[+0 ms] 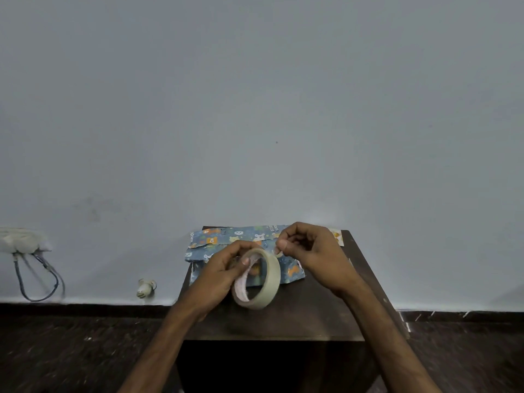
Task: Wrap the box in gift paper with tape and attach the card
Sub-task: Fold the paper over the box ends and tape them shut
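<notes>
A box wrapped in blue gift paper (215, 242) printed with cartoon animals lies at the far side of a small dark table (312, 313). In front of it my left hand (221, 276) grips a roll of beige tape (265, 282), thumb inside the ring. My right hand (306, 248) pinches the tape's free end at the top of the roll with thumb and forefinger. A pale card (337, 236) with an orange print peeks out behind my right hand at the table's far right corner. Both hands hide the middle of the box.
The table stands against a pale blue-grey wall. Left of it on the wall sit a switch box with hanging cables (31, 259) and a small white plug (146, 287). Dark floor surrounds the table.
</notes>
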